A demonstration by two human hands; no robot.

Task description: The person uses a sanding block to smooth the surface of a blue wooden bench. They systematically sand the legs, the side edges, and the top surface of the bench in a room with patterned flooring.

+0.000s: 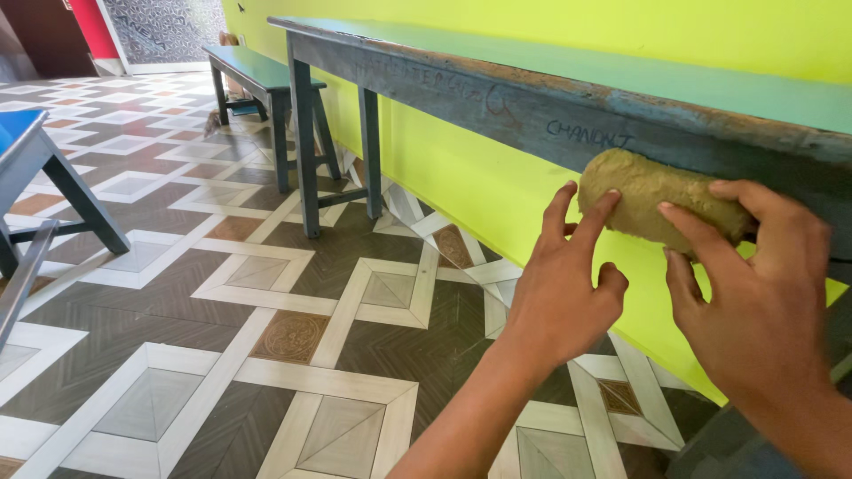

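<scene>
The lump of olive-brown putty (652,200) sits pressed against the worn green wooden bench edge (532,111). Right hand (763,293) cups it, fingers curled over; left hand (559,284) fingertips press its near end. Advisable: even pressure, smoothing outward from fingertips.

The counter (621,75) was long, with a green top and a worn grey-blue front edge, standing along the yellow wall (497,177). A brown pad (652,191) pressed against that front edge. The floor (222,293) was patterned tile.
</scene>
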